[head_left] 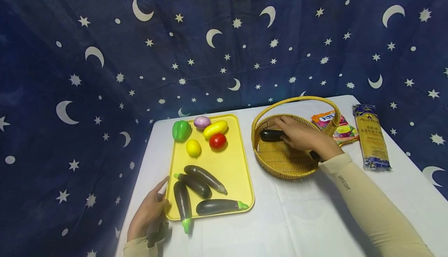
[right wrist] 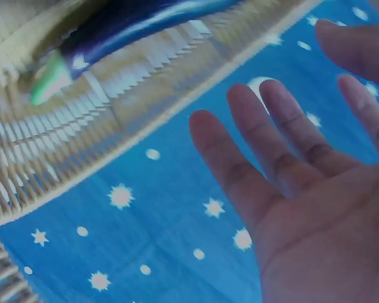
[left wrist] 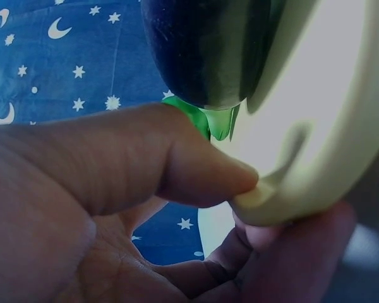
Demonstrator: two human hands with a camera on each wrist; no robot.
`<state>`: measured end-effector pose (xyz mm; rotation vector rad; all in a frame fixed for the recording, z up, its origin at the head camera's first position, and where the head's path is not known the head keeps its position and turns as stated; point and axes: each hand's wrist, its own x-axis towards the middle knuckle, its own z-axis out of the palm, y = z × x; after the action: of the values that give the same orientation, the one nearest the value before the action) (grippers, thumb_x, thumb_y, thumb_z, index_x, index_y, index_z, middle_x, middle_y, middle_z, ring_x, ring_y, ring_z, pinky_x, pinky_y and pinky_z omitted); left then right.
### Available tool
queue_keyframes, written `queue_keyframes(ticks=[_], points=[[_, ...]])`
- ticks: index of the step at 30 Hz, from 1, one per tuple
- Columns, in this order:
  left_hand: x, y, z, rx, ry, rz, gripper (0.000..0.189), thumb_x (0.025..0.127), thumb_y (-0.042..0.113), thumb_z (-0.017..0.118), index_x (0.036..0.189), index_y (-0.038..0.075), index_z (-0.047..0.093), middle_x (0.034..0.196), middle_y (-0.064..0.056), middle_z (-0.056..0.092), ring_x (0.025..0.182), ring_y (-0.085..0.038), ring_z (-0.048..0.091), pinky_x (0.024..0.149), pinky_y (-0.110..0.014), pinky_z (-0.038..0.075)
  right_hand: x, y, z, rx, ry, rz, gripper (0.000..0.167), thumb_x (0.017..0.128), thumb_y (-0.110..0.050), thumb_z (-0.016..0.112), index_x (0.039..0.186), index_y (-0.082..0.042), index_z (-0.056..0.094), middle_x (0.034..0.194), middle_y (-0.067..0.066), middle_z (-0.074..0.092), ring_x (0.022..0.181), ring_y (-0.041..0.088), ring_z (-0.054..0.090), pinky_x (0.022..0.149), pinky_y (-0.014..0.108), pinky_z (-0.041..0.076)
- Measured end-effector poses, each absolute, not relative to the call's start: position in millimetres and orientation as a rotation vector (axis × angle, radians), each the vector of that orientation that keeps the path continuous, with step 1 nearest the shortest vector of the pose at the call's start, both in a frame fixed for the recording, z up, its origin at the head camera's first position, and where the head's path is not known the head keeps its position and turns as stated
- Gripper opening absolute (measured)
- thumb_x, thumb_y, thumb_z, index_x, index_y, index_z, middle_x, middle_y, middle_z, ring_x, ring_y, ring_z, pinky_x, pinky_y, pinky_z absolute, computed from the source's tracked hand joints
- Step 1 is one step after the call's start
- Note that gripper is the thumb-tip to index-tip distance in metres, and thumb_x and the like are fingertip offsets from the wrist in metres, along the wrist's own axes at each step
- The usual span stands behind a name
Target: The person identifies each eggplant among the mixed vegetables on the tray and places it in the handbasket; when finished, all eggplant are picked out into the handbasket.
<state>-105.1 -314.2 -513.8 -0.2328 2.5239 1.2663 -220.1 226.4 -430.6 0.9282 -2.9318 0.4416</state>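
My left hand [head_left: 148,210] pinches the left rim of a yellow tray [head_left: 231,163], thumb on top and fingers underneath in the left wrist view. Several dark eggplants [head_left: 214,206] lie in the tray's near half. My right hand [head_left: 299,132] is over a wicker basket [head_left: 276,167], and its fingers are spread and hold nothing in the right wrist view [right wrist: 322,189]. An eggplant [head_left: 271,135] lies inside the basket beside those fingers. Part of another dark item [head_left: 315,156] shows under my right wrist.
At the tray's far end are a green pepper [head_left: 181,131], purple onion [head_left: 202,122], yellow banana-like piece [head_left: 215,129], lemon [head_left: 193,147] and tomato [head_left: 218,142]. Right of the basket lie a candy bag [head_left: 344,128] and a pasta pack [head_left: 371,138]. The basket handle [head_left: 297,98] arches up.
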Motion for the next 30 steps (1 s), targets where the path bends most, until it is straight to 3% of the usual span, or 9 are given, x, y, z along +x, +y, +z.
queue_keyframes(ticks=[8,15,23,30], points=[[-104.7,-315.2,-509.9,-0.201,2.525,1.266,0.095,0.084,-0.008,0.062,0.169,0.020,0.030,0.096,-0.018,0.073,0.071,-0.023,0.066,0.057,-0.034,0.056,-158.3,210.8,-423.8,0.915,-2.766,0.512,0.034,0.099,-0.007,0.069,0.131,-0.016,0.066,0.123,0.005,0.064,0.098,0.018,0.066,0.083,0.040,0.059],[-106.0,-315.8,-514.4,-0.183,2.523,1.285,0.092,0.086,-0.008,0.061,0.169,0.016,0.030,0.093,-0.018,0.072,0.067,-0.023,0.063,0.052,-0.031,0.053,-139.8,182.5,-420.8,1.198,-2.435,0.639,0.034,0.091,0.002,0.074,0.120,-0.016,0.069,0.114,-0.001,0.068,0.103,0.011,0.067,0.086,0.033,0.061],[-105.1,-315.1,-514.6,-0.170,2.510,1.304,0.091,0.087,-0.008,0.060,0.169,0.017,0.030,0.091,-0.017,0.072,0.068,-0.021,0.064,0.053,-0.032,0.054,-128.7,138.4,-442.9,1.330,-2.434,0.729,0.043,0.095,0.000,0.070,0.134,-0.017,0.066,0.129,0.000,0.066,0.115,0.012,0.067,0.096,0.030,0.061],[-104.3,-315.1,-512.4,-0.156,2.541,1.277,0.090,0.087,-0.008,0.060,0.169,0.016,0.031,0.092,-0.017,0.073,0.069,-0.021,0.064,0.054,-0.030,0.053,-115.2,101.7,-464.2,1.281,-2.582,0.783,0.053,0.103,-0.021,0.069,0.154,-0.022,0.053,0.153,0.006,0.055,0.130,0.018,0.065,0.102,0.037,0.060]])
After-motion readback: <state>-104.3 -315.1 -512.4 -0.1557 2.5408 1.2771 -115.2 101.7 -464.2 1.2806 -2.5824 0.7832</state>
